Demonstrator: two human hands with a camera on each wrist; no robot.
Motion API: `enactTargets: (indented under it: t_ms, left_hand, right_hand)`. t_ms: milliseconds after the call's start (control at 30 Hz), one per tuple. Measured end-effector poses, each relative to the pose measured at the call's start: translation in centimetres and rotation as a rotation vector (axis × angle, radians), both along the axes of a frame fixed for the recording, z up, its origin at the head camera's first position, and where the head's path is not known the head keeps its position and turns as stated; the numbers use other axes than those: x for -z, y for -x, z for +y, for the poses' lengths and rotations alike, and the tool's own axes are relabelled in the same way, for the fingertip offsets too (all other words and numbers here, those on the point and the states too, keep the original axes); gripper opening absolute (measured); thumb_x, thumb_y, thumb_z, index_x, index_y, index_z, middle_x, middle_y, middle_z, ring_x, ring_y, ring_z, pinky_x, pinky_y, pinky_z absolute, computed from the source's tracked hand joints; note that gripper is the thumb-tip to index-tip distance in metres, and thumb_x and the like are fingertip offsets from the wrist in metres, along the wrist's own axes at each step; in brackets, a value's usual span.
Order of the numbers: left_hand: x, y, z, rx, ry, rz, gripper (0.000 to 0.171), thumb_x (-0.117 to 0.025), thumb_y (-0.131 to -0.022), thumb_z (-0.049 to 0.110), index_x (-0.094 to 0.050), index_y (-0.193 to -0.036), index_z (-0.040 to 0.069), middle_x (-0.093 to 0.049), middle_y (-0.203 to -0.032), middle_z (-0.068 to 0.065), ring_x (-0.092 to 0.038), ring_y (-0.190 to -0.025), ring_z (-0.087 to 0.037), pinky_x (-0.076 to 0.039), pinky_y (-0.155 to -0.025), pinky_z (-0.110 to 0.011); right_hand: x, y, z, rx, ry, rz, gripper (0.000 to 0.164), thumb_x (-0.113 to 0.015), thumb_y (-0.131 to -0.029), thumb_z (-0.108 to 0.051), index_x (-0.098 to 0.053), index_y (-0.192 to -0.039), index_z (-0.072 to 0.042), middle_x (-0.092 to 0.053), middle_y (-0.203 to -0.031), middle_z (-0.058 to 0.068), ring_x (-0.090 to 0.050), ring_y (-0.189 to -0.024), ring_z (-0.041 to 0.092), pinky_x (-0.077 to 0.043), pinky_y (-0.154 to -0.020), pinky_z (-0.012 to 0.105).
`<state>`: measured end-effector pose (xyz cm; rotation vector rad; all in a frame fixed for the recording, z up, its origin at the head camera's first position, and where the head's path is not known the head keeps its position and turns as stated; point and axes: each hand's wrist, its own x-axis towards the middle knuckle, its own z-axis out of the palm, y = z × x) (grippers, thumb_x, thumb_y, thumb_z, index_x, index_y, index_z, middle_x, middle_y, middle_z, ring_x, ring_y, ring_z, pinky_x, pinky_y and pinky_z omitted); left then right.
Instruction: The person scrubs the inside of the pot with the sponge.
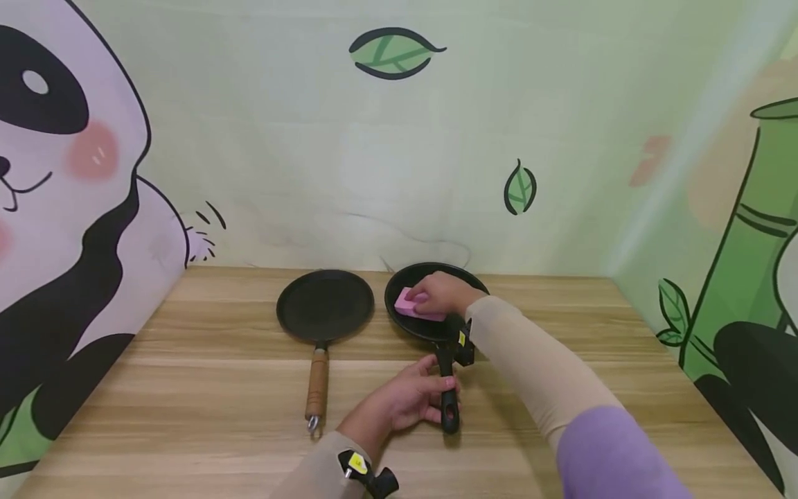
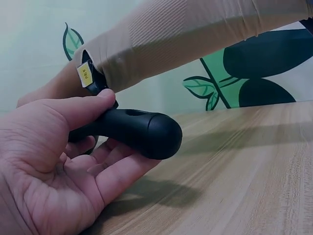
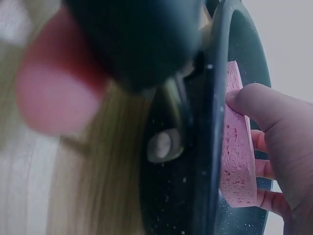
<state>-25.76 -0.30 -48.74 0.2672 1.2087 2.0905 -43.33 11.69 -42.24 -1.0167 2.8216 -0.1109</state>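
Note:
A black frying pan [image 1: 480, 283] stands at the back of the table, its black handle [image 1: 449, 409] toward me. My left hand [image 1: 408, 396] holds that handle, thumb on top and fingers beneath, as the left wrist view shows around the handle [image 2: 146, 132]. Inside the pan, my right hand [image 1: 444, 294] grips a pink sponge [image 1: 404, 303] between thumb and fingers. In the right wrist view the porous sponge [image 3: 237, 161] lies within the pan wall [image 3: 249, 44], the thumb on its near side. Small pale specks dot the pan's outside.
Left of the frying pan lies a flat black pan [image 1: 325, 305] with a wooden handle [image 1: 317, 384] ending in a metal hanging loop. The wooden table [image 1: 218, 388] meets a printed panda-and-bamboo backdrop [image 1: 312, 152] close behind both pans.

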Motion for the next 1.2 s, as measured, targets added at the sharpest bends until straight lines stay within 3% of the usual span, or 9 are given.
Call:
enactTargets:
  t_ms: [300,533,767,933,1200]
  left_hand:
    - [-0.4,0.3,-0.1,0.050,-0.008,-0.021,0.059,-0.058,-0.089,0.015,-0.026,-0.138,0.007,-0.057,-0.095,-0.007,-0.063,-0.082,-0.027,-0.055,-0.063,-0.039]
    - [-0.6,0.0,-0.1,0.037,-0.003,-0.020,0.058,-0.056,-0.090,0.014,-0.024,-0.138,0.009,-0.056,-0.091,-0.004,-0.062,-0.079,-0.022,-0.055,-0.061,-0.036]
    - [-0.7,-0.1,0.1,-0.014,0.011,-0.034,0.049,-0.056,-0.090,0.013,-0.028,-0.131,0.014,-0.053,-0.086,-0.005,-0.061,-0.079,-0.025,-0.055,-0.061,-0.038]
    - [-0.8,-0.4,0.4,-0.046,0.041,-0.046,0.053,-0.057,-0.088,0.011,-0.028,-0.133,0.012,-0.053,-0.081,-0.005,-0.060,-0.071,-0.021,-0.054,-0.058,-0.038]
    - [-1.1,-1.0,1.1,-0.138,0.112,-0.067,0.049,-0.061,-0.084,0.009,-0.035,-0.125,0.015,-0.052,-0.087,-0.008,-0.062,-0.073,-0.028,-0.054,-0.059,-0.043]
  right_hand:
    - [0.3,0.9,0.2,-0.055,-0.031,0.050,0.033,-0.061,-0.081,-0.037,-0.065,-0.113,-0.031,-0.062,-0.112,-0.006,-0.055,-0.098,0.010,-0.041,-0.093,0.028]
    - [0.1,1.0,0.4,-0.037,-0.049,0.017,0.033,-0.062,-0.082,-0.038,-0.065,-0.114,-0.031,-0.061,-0.114,-0.005,-0.054,-0.100,0.012,-0.041,-0.094,0.031]
    - [-0.2,1.3,1.1,0.090,-0.067,0.030,0.035,-0.062,-0.082,-0.037,-0.064,-0.116,-0.028,-0.062,-0.114,0.000,-0.054,-0.101,0.017,-0.042,-0.093,0.036]
    - [0.0,1.5,1.4,0.104,-0.069,0.055,0.036,-0.061,-0.082,-0.036,-0.064,-0.116,-0.027,-0.063,-0.112,0.003,-0.056,-0.097,0.018,-0.044,-0.090,0.035]
    - [-0.4,1.6,1.9,0.179,-0.047,0.042,0.036,-0.064,-0.080,-0.034,-0.066,-0.114,-0.024,-0.063,-0.112,0.003,-0.055,-0.096,0.020,-0.044,-0.089,0.038]
